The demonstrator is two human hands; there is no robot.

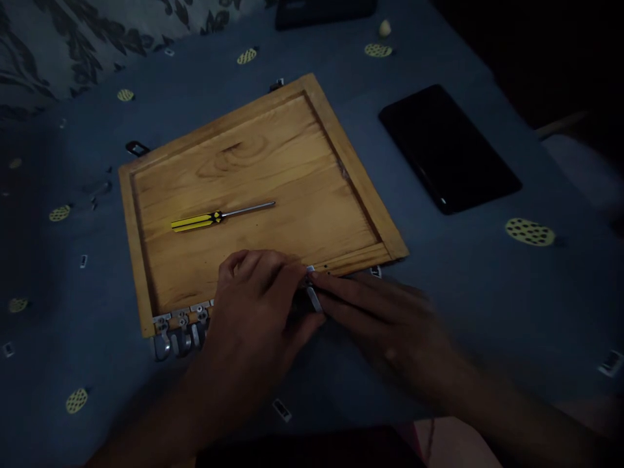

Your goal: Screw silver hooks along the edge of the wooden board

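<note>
A wooden board (273, 162) with a raised frame lies on a blue cloth. A yellow-and-black screwdriver (219, 216) rests on its middle. Along the near edge several metal hooks (178, 328) are fixed. My left hand (258, 305) and my right hand (375, 312) meet at that edge. Both pinch a small metal hook (312, 296) against the wood, fingers closed together. The left hand covers part of the edge.
A black phone (446, 149) lies right of the board. The blue cloth (487, 279) has yellow dotted patches (529, 232). Small bits lie scattered on it. A dark object (324, 12) sits at the far edge, a small pale thing (385, 28) beside it.
</note>
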